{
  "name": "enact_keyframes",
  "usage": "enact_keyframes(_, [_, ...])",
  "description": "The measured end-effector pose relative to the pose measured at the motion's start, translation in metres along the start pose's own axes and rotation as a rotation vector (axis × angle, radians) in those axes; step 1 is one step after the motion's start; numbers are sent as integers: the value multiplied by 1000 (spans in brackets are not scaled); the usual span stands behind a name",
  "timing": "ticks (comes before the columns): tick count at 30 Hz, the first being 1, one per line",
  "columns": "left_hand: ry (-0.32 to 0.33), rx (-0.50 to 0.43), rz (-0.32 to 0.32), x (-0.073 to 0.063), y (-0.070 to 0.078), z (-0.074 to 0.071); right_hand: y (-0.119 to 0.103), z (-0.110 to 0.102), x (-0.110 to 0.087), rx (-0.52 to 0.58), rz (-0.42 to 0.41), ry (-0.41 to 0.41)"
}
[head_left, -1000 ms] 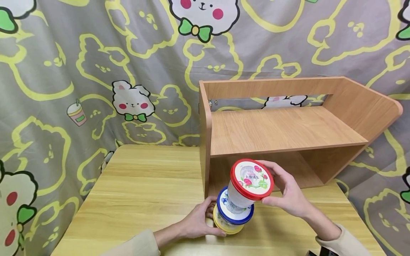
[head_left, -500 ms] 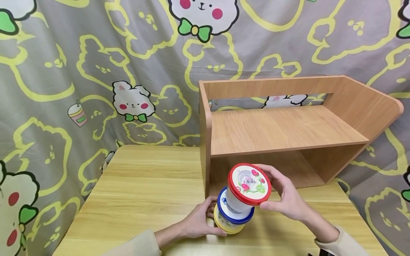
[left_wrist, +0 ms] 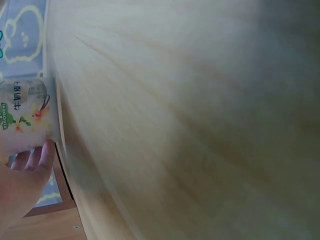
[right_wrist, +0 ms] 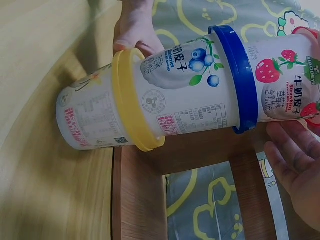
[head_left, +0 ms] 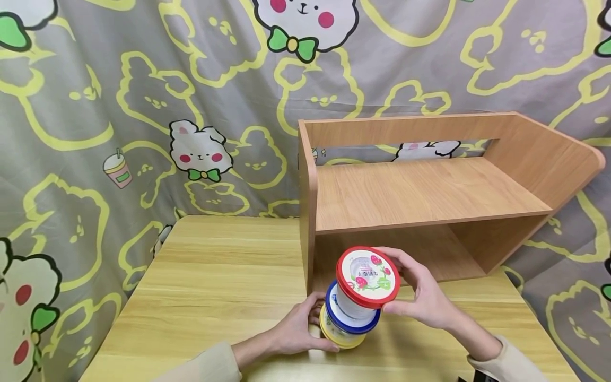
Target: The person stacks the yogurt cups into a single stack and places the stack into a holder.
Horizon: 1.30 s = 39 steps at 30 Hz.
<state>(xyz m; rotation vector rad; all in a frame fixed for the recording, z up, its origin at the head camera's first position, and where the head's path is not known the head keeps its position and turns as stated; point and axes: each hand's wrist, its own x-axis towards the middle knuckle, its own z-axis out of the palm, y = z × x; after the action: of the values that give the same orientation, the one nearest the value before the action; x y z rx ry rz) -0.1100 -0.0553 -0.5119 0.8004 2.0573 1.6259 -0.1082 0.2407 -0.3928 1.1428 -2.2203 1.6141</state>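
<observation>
Presently, near-upright stack (right_wrist: pixel 175 97): red-lidded cup (head_left: pixel 368 277) atop, right hand (head_left: pixel 425 292) gripping it at 3 o'clock; left hand (head_left: pixel 297 330) holding yellow-lidded cup (right_wrist: pixel 95 117), base, at 9 o'clock (blue-lidded cup (right_wrist: pixel 200 102) between).

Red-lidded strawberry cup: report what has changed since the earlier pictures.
The red-lidded strawberry cup has moved left and slightly lower in the head view, over the blue-lidded blueberry cup; the right hand moved with it, still gripping. The left hand stayed at the yellow-lidded vanilla cup; both lower cups stayed put.
</observation>
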Motion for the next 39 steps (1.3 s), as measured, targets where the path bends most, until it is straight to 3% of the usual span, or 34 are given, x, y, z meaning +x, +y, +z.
enact_keyframes(19, [-3, 10, -2, 1, 1, 0, -1, -6, 5, -85, -52, -44])
enact_keyframes(28, [3, 5, -4, 0, 0, 0, 0, -5, 4, -113, 5, -63])
enact_keyframes(39, [-7, 29, -12, 0, 0, -1, 2, -4, 3, -111, -20, -57])
